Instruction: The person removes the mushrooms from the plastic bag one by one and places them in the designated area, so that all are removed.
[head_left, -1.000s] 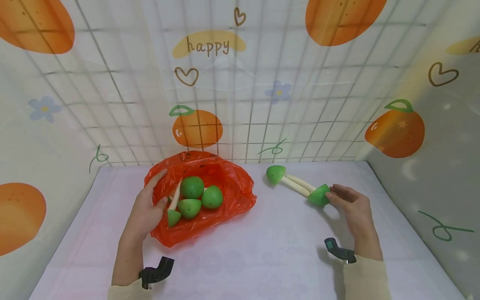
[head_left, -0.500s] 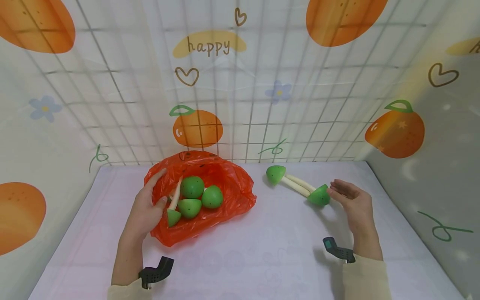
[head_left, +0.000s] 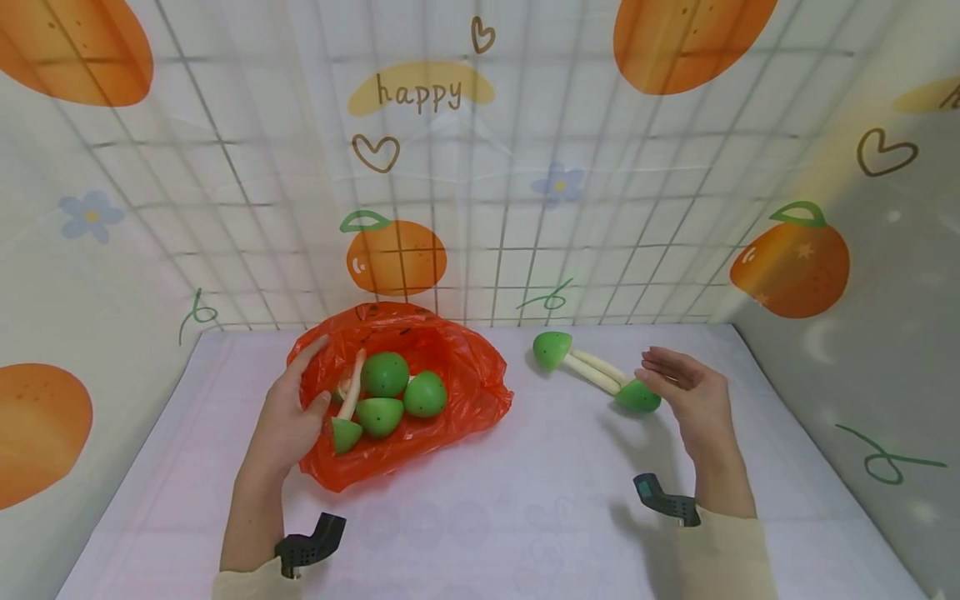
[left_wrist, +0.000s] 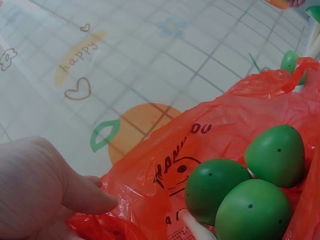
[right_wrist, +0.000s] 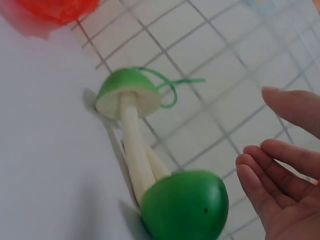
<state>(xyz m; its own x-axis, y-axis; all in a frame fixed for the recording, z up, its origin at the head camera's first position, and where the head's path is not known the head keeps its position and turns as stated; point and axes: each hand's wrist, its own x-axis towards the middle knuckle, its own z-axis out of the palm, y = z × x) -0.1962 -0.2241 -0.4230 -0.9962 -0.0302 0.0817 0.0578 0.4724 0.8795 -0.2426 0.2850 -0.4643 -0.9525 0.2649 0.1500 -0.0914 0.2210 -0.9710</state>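
Observation:
A red plastic bag (head_left: pixel 465 417) lies on its side with its mouth facing me. Several toy mushrooms with green dotted caps (head_left: pixel 425 394) are inside it, and one white stalk (head_left: pixel 351 392) shows. My left hand (head_left: pixel 288 417) holds the bag's left rim, with thumb and index finger spread over the red film; the other fingers are mostly hidden. On the right, two mushrooms lie head to tail, one far cap (head_left: pixel 552 350) and one near cap (head_left: pixel 638 397). My right hand (head_left: pixel 693 396) hovers beside the near cap, fingers extended, thumb apart, holding nothing.
The pale tablecloth (head_left: pixel 510 517) reaches the curtain (head_left: pixel 495 200) at the back, printed with oranges and a grid. Side curtains stand left and right. Each wrist wears a black camera mount (head_left: pixel 667 502).
My right hand has come off the near mushroom cap and risen, then moved slightly left over it. My left hand and the bag's left side have shifted slightly left.

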